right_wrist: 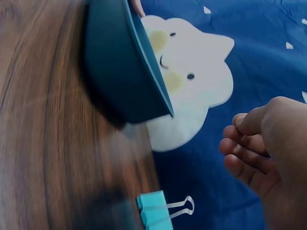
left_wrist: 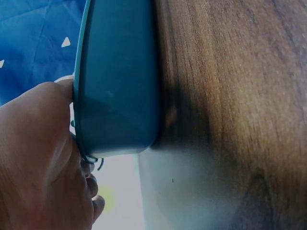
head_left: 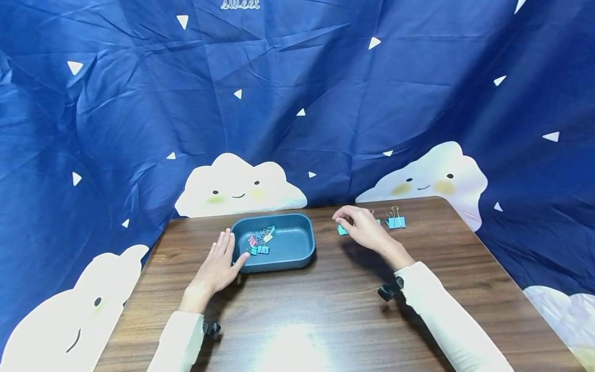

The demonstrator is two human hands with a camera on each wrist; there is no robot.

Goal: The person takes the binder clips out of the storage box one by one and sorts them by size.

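Observation:
My left hand [head_left: 214, 268] rests against the left end of a dark teal plastic tray [head_left: 297, 266], fingers stretched along its rim and thumb at the near rim. Several small binder clips [head_left: 263, 250], blue, teal and pink among them, lie inside toward the tray's left side. To the right of the tray hovers my right hand [head_left: 364, 227], its fingers loosely bent, with nothing showing between them. A turquoise binder clip [right_wrist: 156, 211] stands on the table below the right fingertips, apart from them, its wire handles pointing away.
Beyond the right hand, a larger blue binder clip [head_left: 396, 222] stands near the table's back edge, with other clips partly hidden by the hand. The wooden table [head_left: 353, 320] backs onto a blue curtain [head_left: 279, 103] printed with clouds.

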